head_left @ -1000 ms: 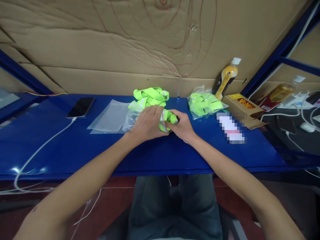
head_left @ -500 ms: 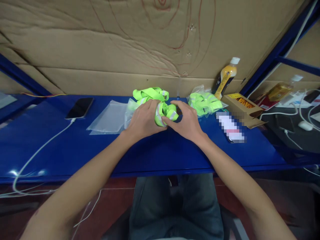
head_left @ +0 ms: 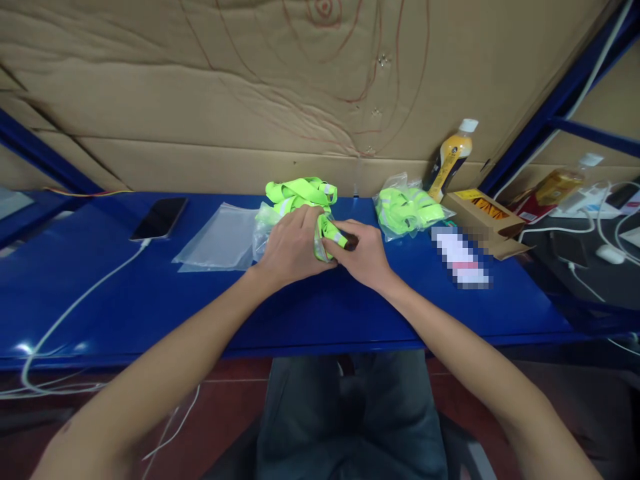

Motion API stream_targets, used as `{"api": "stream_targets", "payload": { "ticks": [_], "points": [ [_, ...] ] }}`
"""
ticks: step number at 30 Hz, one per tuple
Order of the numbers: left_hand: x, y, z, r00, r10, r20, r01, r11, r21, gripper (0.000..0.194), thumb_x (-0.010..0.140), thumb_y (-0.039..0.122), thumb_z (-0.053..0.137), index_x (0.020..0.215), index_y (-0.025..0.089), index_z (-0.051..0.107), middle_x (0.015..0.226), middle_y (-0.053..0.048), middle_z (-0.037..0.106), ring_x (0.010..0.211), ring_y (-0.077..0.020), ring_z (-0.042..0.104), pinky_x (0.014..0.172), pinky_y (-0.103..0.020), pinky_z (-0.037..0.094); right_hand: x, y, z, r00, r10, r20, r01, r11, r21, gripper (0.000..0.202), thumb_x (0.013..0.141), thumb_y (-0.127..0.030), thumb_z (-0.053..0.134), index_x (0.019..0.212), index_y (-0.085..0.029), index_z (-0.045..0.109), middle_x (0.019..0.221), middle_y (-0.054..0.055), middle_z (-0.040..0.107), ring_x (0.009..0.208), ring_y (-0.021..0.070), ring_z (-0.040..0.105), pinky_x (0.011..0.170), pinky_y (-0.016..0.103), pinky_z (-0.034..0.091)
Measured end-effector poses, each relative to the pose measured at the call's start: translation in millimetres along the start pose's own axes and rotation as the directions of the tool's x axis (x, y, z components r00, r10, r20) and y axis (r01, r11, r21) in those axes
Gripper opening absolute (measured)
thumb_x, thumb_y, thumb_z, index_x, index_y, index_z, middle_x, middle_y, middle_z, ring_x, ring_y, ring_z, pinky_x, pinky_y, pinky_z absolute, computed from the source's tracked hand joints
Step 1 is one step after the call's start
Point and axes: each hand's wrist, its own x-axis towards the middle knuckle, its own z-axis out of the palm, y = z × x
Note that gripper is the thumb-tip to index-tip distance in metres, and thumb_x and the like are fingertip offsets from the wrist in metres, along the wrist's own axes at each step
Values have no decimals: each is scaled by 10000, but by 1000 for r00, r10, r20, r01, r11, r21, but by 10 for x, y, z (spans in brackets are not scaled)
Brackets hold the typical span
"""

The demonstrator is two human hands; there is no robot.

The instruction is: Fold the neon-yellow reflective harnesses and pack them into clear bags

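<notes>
Between my hands, above the blue table (head_left: 320,313), is a bundled neon-green reflective strap (head_left: 331,235) with grey-silver bands. My left hand (head_left: 296,245) wraps its left side, the back of the hand hiding much of the bundle. My right hand (head_left: 364,252) pinches the strap's right side, thumb and fingers closed on it. Just behind my left hand lies a loose heap of the same green straps (head_left: 303,192). Clear plastic bags (head_left: 217,237) lie flat to the left of that hand. Farther right sits a clear bag packed with green straps (head_left: 407,208).
A phone (head_left: 159,219) on a white cable lies at the left. To the right are a yellow-and-black drink bottle (head_left: 451,159), an open cardboard box (head_left: 487,217) and a blurred-out flat item (head_left: 461,259). A cardboard panel (head_left: 200,120) stands along the back.
My right hand has moved left and slightly down, closing in on the bundle. Its fingers have gone from a wide curve to a pinch, and less of the strap shows.
</notes>
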Motion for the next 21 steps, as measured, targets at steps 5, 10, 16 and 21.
{"api": "stream_targets", "payload": {
  "ticks": [5, 10, 16, 21],
  "points": [
    [-25, 57, 25, 1000, 17, -22, -16, 999, 35, 643, 775, 351, 765, 1347, 163, 536, 1219, -193, 722, 1148, -427, 736, 993, -545, 613, -2, 5, 60, 995, 46, 93, -48, 999, 13, 244, 914, -357, 674, 1006, -196, 834, 816, 22, 708, 713, 167, 579, 679, 303, 439],
    [-23, 61, 24, 1000, 12, -25, -12, 1000, 18, 584, 768, 322, 771, 1301, 191, 572, 1179, -163, 735, 1118, -408, 747, 974, -525, 608, 28, 45, -4, 975, 53, 217, -76, 992, 99, 253, 911, -395, 713, 1014, -192, 823, 766, 13, 712, 638, 160, 598, 605, 293, 486],
    [14, -53, -3, 978, -72, -196, 57, 995, -81, 680, 787, 512, 824, 1329, 192, 568, 1243, -161, 750, 1143, -382, 761, 931, -474, 619, 89, 111, -171, 993, 117, 34, -122, 922, 367, 565, 860, -600, 868, 1279, -223, 832, 1112, 66, 841, 496, 86, 522, 471, 289, 512],
    [14, -93, -24, 986, -49, -157, 38, 996, -77, 640, 782, 433, 797, 1327, 183, 573, 1239, -168, 748, 1160, -377, 751, 970, -480, 615, 40, 71, -89, 994, -81, 79, 60, 970, 237, 275, 939, -488, 828, 1036, -242, 904, 1034, 40, 852, 556, 86, 486, 523, 279, 466]
  ]
}}
